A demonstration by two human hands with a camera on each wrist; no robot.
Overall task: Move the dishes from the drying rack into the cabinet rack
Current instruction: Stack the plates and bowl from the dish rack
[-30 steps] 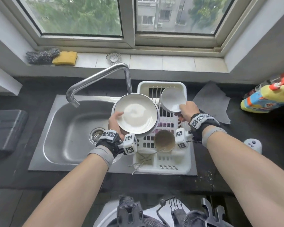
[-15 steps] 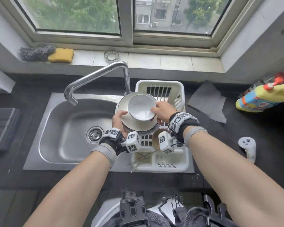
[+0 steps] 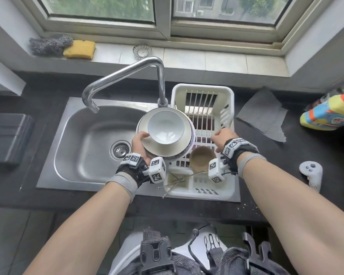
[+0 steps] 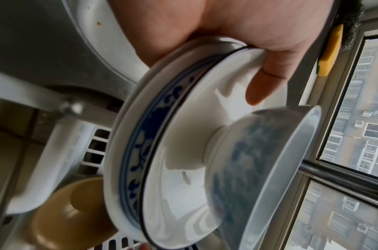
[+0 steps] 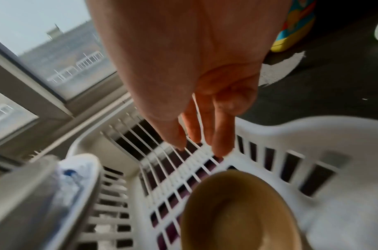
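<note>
Head view: the left hand [image 3: 140, 144] holds a stack of plates [image 3: 167, 149] above the junction of the steel sink [image 3: 83, 143] and the white plastic drying rack [image 3: 204, 124], its grip clamped on the stack's near-left edge with the thumb on the top plate. A white bowl [image 3: 165, 128] sits upright on that top plate. The right hand [image 3: 222, 138] hovers over the middle of the rack, its grip apart and holding nothing. Below it a tan bowl [image 3: 202, 160] stands in the rack, and metal chopsticks [image 3: 179, 180] lie across the rack's near-left corner. The rack sits on the dark table [image 3: 276, 155], near a grey cloth [image 3: 263, 114], a colourful bottle [image 3: 330, 114] whose label is too small to read, and a white controller [image 3: 311, 173]. A curved faucet [image 3: 125, 76] rises behind the plates; a yellow sponge [image 3: 79, 49] and steel wool [image 3: 48, 44] lie on the windowsill.

Left wrist view: the thumb presses the top plate, fingers under the stack. A blue-patterned rim [image 4: 141, 148] shows on a middle plate; the white bowl's foot rests on the top plate. No writing is legible.

Right wrist view: straight fingers [image 5: 221, 133] point down at the rack's slats, just above them, and contact cannot be told. The tan bowl is near below.
</note>
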